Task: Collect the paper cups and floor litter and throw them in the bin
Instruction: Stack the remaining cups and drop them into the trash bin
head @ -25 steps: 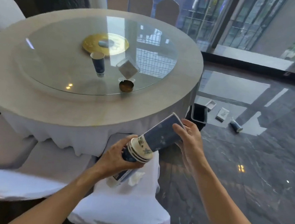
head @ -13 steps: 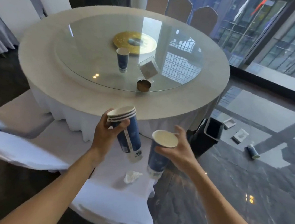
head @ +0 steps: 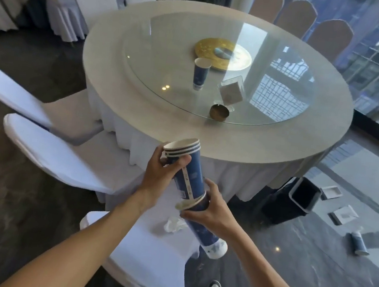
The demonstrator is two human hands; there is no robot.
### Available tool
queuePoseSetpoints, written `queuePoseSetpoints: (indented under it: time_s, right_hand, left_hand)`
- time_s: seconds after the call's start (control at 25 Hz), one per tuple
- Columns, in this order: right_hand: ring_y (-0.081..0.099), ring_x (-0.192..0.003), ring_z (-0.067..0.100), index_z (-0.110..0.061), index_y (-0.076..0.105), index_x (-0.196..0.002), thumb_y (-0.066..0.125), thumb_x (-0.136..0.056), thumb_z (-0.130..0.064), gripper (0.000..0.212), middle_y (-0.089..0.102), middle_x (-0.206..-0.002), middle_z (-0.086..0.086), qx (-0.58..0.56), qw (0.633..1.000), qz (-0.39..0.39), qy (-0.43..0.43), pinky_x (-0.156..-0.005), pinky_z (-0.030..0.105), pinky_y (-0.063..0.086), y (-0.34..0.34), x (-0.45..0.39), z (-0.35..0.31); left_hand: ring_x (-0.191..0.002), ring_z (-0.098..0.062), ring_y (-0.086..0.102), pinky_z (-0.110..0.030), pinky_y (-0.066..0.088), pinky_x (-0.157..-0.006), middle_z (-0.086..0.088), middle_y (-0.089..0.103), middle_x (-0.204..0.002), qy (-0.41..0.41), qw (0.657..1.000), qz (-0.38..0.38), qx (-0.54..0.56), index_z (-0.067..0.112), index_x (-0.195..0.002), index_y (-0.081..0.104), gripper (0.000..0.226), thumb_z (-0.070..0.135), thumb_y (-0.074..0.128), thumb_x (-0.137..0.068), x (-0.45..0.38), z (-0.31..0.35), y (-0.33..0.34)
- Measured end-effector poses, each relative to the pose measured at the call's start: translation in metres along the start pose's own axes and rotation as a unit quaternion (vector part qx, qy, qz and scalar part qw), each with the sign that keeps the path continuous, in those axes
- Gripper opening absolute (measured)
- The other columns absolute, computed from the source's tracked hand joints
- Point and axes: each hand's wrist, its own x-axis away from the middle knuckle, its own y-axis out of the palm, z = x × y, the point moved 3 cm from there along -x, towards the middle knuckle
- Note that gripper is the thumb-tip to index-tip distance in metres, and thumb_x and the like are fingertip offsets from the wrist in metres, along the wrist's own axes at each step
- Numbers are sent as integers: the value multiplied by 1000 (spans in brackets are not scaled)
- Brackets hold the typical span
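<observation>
My left hand grips a nested stack of blue paper cups near its white rims. My right hand holds a single blue cup by its mouth, and the stack's base sits inside that mouth. One more blue cup stands upright on the glass turntable. A crumpled tissue lies on the chair seat below my hands. The dark bin stands on the floor at the table's right side. Beyond it, a fallen cup and two flat white packets lie on the floor.
A round table with a white cloth carries a gold plate, a clear napkin box and a small brass dish. White-covered chairs crowd the left and the near side. Glass walls run along the right.
My hands came together: the single cup, held apart in my right hand half a second ago, now has the stack's base in its mouth. The view shifted left.
</observation>
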Motion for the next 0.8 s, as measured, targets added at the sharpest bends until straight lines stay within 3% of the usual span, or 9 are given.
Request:
queuePoseSetpoints:
  time_s: [0.12, 0.24, 0.4, 0.48, 0.56, 0.64, 0.8]
  right_hand:
    - [74, -100, 12, -22, 36, -144, 95, -69, -22, 95, 69, -113, -5, -110, 994, 3, -10, -81, 27, 63, -19, -5, 9]
    - [75, -102, 17, -20, 43, -139, 92, -74, -13, 82, 72, -115, 4, -164, 986, -2, -30, -84, 28, 63, -50, -8, 25]
    - [73, -105, 12, -23, 43, -139, 93, -74, -18, 82, 69, -119, 1, -139, 987, -51, -55, -91, 29, 62, -76, -13, 55]
    - [72, -100, 0, -23, 43, -138, 93, -74, -20, 81, 68, -117, -5, -120, 987, -83, -63, -85, 21, 60, -76, -17, 65]
    - [68, -95, -13, -22, 43, -138, 92, -74, -20, 81, 65, -115, -13, -93, 985, -127, -75, -78, 10, 55, -66, -19, 66]
    - [64, -96, -17, -23, 43, -139, 93, -74, -23, 82, 63, -115, -19, -56, 979, -176, -90, -77, 6, 52, -49, -24, 63]
    - [69, -106, 5, -22, 52, -139, 91, -73, -22, 77, 68, -123, -8, 11, 954, -284, -94, -90, 25, 59, -13, -45, 57]
  left_hand:
    - [-108, -30, 75, -34, 61, -78, -4, 77, -113, -30, 999, -4, -18, 19, -124, 62, 62, 35, 92, -72, 19, -19, 29]
    - [-102, -24, 74, -22, 59, -71, -1, 77, -107, -66, 996, -5, -53, 18, -118, 65, 43, 16, 89, -82, 41, -39, 67]
    - [-117, -24, 70, -37, 65, -89, -6, 68, -131, -108, 992, -13, -66, 22, -136, 56, 61, 22, 87, -84, 60, -58, 96]
    - [-123, -22, 67, -44, 62, -97, -4, 64, -136, -121, 990, -8, -74, 26, -143, 50, 66, 24, 85, -87, 69, -65, 98]
    - [-126, -16, 64, -43, 61, -100, 4, 63, -138, -112, 990, 30, -75, 35, -147, 47, 77, 30, 89, -82, 83, -72, 91]
    - [-125, -9, 62, -33, 61, -96, 11, 64, -135, -90, 988, 92, -87, 41, -145, 49, 77, 30, 90, -81, 96, -77, 78]
    - [-115, -4, 65, -14, 57, -79, 13, 67, -125, -78, 971, 207, -89, 36, -130, 57, 62, 26, 91, -79, 113, -105, 50]
